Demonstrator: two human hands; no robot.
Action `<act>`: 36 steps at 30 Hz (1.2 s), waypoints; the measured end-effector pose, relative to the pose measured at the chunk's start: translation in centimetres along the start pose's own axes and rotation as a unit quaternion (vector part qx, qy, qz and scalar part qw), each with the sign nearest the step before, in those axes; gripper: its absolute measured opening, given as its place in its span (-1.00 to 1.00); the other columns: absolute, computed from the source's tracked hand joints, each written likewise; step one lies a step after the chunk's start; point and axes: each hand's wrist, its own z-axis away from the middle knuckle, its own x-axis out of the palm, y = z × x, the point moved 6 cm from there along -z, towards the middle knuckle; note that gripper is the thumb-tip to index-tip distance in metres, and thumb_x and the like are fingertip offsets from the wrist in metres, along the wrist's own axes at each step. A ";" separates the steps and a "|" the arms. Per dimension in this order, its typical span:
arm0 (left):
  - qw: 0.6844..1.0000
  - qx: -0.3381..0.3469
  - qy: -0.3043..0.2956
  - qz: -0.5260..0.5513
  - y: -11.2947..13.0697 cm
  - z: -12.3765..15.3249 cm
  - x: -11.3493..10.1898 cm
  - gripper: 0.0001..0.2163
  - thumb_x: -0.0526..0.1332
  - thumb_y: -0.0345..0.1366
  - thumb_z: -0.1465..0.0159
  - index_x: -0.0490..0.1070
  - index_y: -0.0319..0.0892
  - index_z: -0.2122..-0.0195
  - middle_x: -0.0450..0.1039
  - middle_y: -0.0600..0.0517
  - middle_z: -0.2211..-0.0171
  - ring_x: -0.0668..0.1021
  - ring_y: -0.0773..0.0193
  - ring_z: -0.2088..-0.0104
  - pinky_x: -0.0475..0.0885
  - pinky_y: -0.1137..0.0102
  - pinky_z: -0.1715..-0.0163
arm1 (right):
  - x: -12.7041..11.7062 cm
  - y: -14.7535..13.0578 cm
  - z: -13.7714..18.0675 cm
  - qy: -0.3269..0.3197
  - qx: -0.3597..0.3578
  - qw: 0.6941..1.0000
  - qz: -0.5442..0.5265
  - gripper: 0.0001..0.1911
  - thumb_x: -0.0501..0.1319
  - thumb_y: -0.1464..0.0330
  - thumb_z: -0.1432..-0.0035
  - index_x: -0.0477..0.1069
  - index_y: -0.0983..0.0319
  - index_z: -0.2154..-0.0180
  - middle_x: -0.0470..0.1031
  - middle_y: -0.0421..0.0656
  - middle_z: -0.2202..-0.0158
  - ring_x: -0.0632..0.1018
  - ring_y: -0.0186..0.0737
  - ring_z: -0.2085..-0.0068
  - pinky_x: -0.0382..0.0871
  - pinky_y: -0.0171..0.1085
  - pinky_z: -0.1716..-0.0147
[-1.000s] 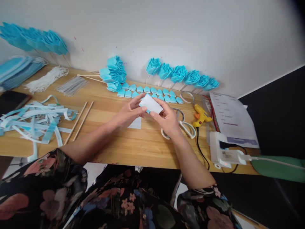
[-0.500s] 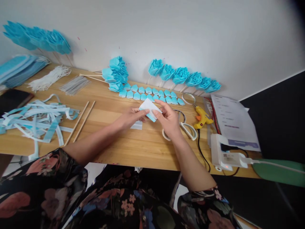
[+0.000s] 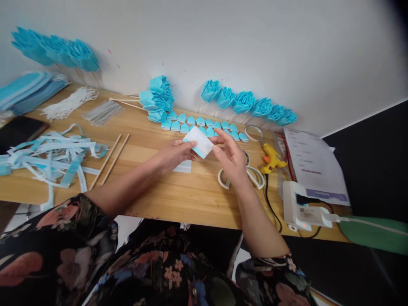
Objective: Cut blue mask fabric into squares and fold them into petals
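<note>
My left hand [image 3: 174, 155] pinches a folded piece of fabric [image 3: 199, 142], white on top with light blue along its lower edge, between thumb and fingers. At the fabric's right corner is my right hand [image 3: 234, 159], its fingers apart and the thumb by the edge; whether it touches is hard to tell. Below the left fingers a flat whitish piece [image 3: 183, 166] lies on the table. Scissors [image 3: 256, 177] with pale handles lie partly hidden beneath my right hand. Behind the hands run two rows of small folded blue petals [image 3: 185, 128].
Blue fabric roses [image 3: 244, 102] lean on the wall, with more roses [image 3: 157, 100] lying left. A yellow glue gun [image 3: 272, 159] and a white power strip [image 3: 293, 206] are at right. Cut strips [image 3: 54, 155], two sticks [image 3: 114, 161], wires [image 3: 103, 112] and blue masks [image 3: 35, 91] occupy the left.
My right hand has shifted right, its thumb slipping off the fabric's face to its corner. The fabric stays in my left hand. The view has shifted slightly.
</note>
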 end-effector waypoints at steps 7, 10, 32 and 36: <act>0.996 -0.018 -0.013 -0.084 -0.2 0.1 0.2 -0.80 0.30 -0.24 -0.27 0.59 -0.32 0.30 0.62 -0.11 0.39 0.57 0.26 0.37 0.44 0.35 0.26 | 0.3 0.3 -0.1 -0.038 -0.001 0.999 -0.029 -0.52 0.22 0.16 -0.26 0.34 -0.01 -0.19 0.53 -0.14 -0.04 0.53 -0.11 -0.05 0.49 -0.05 -0.02; 0.985 -0.040 -0.013 -0.168 -0.4 0.4 0.4 -0.79 0.29 -0.27 -0.28 0.59 -0.31 0.41 0.59 -0.07 0.47 0.55 0.30 0.44 0.44 0.37 0.28 | 0.8 0.8 0.1 -0.031 0.020 0.999 -0.024 -0.54 0.27 0.21 -0.20 0.39 0.01 -0.15 0.55 -0.19 0.17 0.55 -0.20 0.19 0.50 -0.11 0.11; 0.999 -0.041 0.013 -0.021 0.3 0.3 0.1 -0.85 0.27 -0.32 -0.28 0.46 -0.30 0.40 0.51 0.02 0.57 0.53 0.36 0.54 0.38 0.43 0.41 | 1.5 -1.8 0.4 -0.112 -0.193 0.947 0.230 -0.62 0.17 0.44 -0.25 0.44 -0.06 -0.04 0.25 -0.21 -0.32 0.24 -0.01 -0.34 0.15 0.20 -0.30; 0.998 -0.048 0.024 -0.022 0.0 0.3 0.0 -0.88 0.28 -0.36 -0.26 0.47 -0.30 0.39 0.51 0.01 0.54 0.53 0.36 0.52 0.36 0.43 0.44 | 1.6 -1.5 0.2 -0.113 -0.173 0.955 0.214 -0.70 0.24 0.42 -0.22 0.53 -0.11 0.10 0.30 -0.29 -0.28 0.26 0.03 -0.32 0.14 0.22 -0.29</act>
